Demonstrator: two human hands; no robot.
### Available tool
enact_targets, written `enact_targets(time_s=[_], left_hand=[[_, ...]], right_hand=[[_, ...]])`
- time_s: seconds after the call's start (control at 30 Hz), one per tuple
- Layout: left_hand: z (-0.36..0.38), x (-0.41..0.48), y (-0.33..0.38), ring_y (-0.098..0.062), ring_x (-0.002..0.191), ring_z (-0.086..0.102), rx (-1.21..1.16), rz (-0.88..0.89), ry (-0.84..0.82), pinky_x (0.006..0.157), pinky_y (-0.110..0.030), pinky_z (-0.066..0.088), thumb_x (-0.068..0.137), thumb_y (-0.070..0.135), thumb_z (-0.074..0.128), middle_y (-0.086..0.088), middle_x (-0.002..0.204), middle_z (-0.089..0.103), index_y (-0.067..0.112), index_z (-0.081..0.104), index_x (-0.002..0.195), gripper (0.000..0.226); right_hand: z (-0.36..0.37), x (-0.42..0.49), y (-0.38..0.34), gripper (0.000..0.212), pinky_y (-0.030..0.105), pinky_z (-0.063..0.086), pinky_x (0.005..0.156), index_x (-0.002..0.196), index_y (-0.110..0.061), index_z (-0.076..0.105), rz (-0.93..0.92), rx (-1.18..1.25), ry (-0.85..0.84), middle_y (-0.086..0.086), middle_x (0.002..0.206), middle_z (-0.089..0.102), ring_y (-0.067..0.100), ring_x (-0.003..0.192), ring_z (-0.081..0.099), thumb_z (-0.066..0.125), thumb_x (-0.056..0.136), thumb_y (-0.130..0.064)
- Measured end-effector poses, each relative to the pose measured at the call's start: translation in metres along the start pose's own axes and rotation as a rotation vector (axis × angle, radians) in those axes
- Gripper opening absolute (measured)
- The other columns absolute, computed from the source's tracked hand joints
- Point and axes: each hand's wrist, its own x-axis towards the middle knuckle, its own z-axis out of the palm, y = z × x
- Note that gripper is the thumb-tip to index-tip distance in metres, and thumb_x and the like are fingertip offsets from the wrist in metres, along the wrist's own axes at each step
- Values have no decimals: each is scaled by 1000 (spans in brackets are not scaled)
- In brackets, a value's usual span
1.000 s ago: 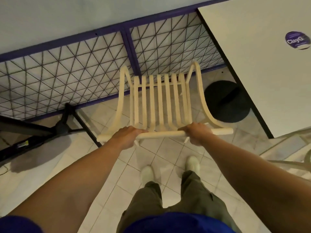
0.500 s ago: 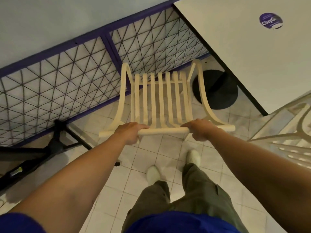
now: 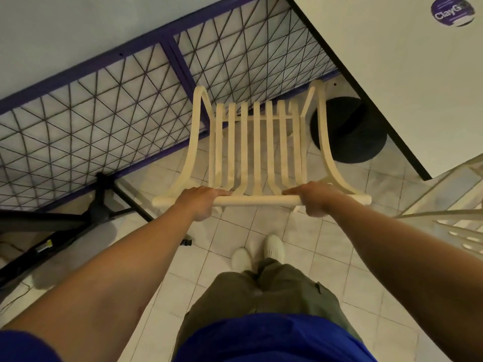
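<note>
Straight ahead of you, just beyond your shoes [image 3: 274, 248], the cream slatted chair [image 3: 257, 152] stands over the tiled floor [image 3: 235, 231] with its back towards you; the wire mesh panel [image 3: 180, 61] lies beyond it on the far left, and the black table base [image 3: 350, 131] sits just to its right. You hold it by the top rail [image 3: 257, 200]; your left hand [image 3: 200, 202] grips the rail left of the middle and your right hand [image 3: 315, 198] grips it right of the middle, fingers [image 3: 295, 190] curled over the far side of the bar and closed firmly round it. That even spacing is probably why the chair sits square to you; a grip on each side of the slats keeps it from swinging towards the mesh or the base. Both arms are stretched well forward, which keeps the chair's legs away from your feet; whether those legs touch the floor cannot be told from here. The white worktop [image 3: 405, 74] runs along the far right, so the seat seems aimed at the gap beside it. A second pale chair [image 3: 457, 226] crowds the right edge; mind it if you turn.
</note>
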Motion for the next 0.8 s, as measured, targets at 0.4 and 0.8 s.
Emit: enact_targets(time_s=[0.4, 0.8], left_hand=[[1, 3, -5, -27, 89, 61, 43, 82, 41, 68, -36, 47, 94, 7, 58, -6, 115, 62, 55, 33, 146, 75], [-16, 8, -67, -23, 82, 52, 164, 219, 32, 67, -36, 43, 92, 0, 54, -1, 104, 54, 53, 35, 147, 78]], right_hand=[[6, -2, -3, 72, 37, 52, 89, 140, -48, 45, 39, 4, 50, -8, 107, 59, 19, 97, 61, 67, 86, -6], [28, -8, -74, 72, 35, 51, 87, 141, -48, 42, 177, 105, 89, -4, 115, 61, 13, 88, 54, 65, 88, -6]])
